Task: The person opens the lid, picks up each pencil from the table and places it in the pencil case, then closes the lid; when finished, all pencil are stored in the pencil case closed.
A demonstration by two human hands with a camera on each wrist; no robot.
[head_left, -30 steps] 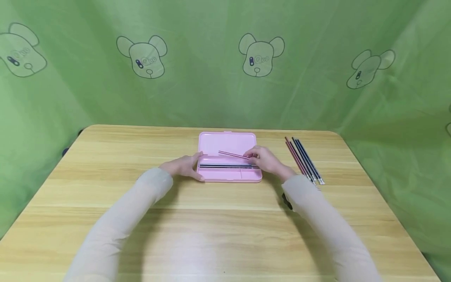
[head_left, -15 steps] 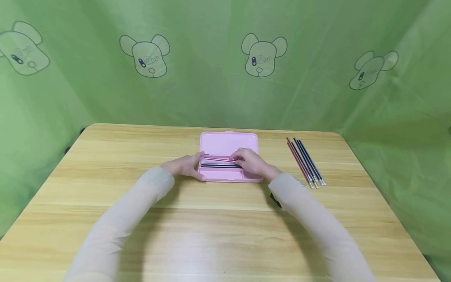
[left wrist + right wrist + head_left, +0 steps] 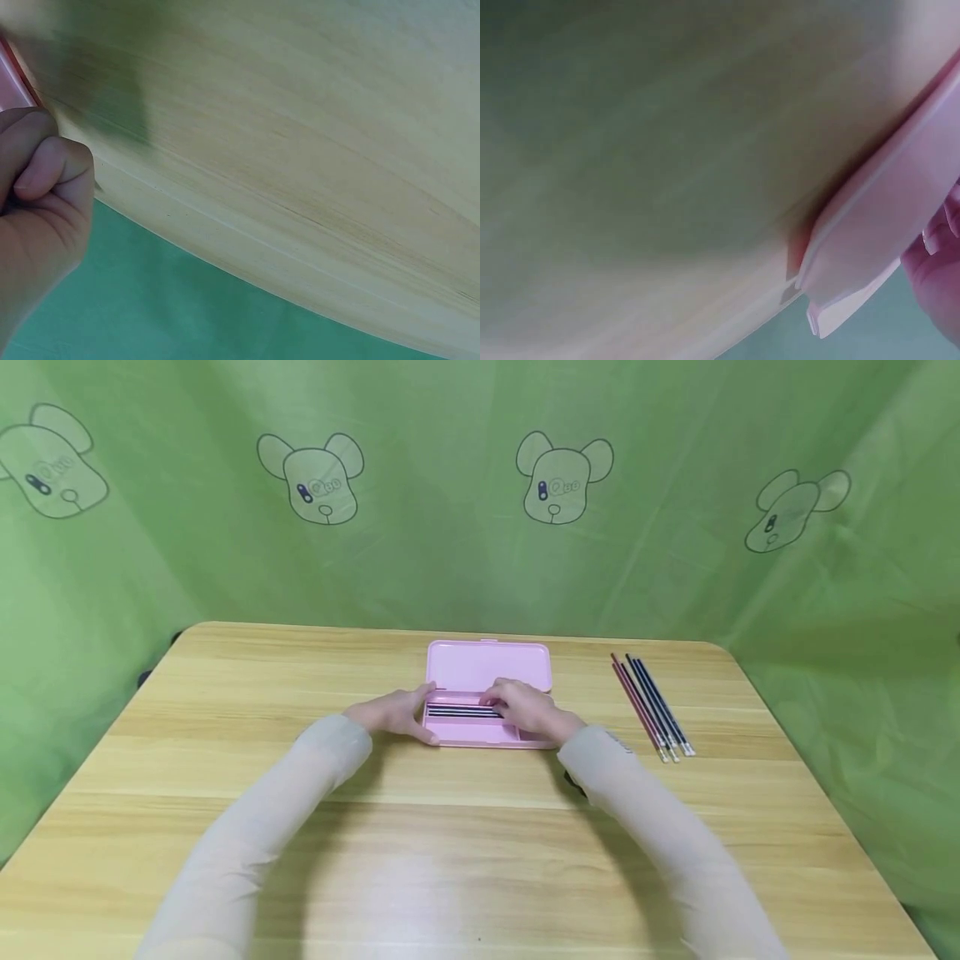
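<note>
A pink pencil case (image 3: 489, 664) lies with its lid raised on the table, lengthwise across my view. My left hand (image 3: 393, 712) grips its left end, thumb at the front corner and fingers at the back. In the left wrist view, that hand (image 3: 45, 176) has curled fingers beside the pink edge. Several pencils (image 3: 461, 711) lie in the case's rear compartment. My right hand (image 3: 525, 705) reaches into the case from the right, its curled fingertips pinching a pencil at that row; the hand covers the pencils' right ends. In the right wrist view, the right hand (image 3: 937, 270) is partly behind the case wall (image 3: 885, 217).
To the right of the case, several red and dark pencils (image 3: 651, 706) lie side by side, white ends toward me. The wooden table (image 3: 450, 852) has rounded far corners. A green curtain (image 3: 442, 560) with bear-head outlines hangs behind it.
My right hand has moved left and down into the case, bringing a red-striped pencil from above the compartment to the row inside. The left hand stays on the case's left end.
</note>
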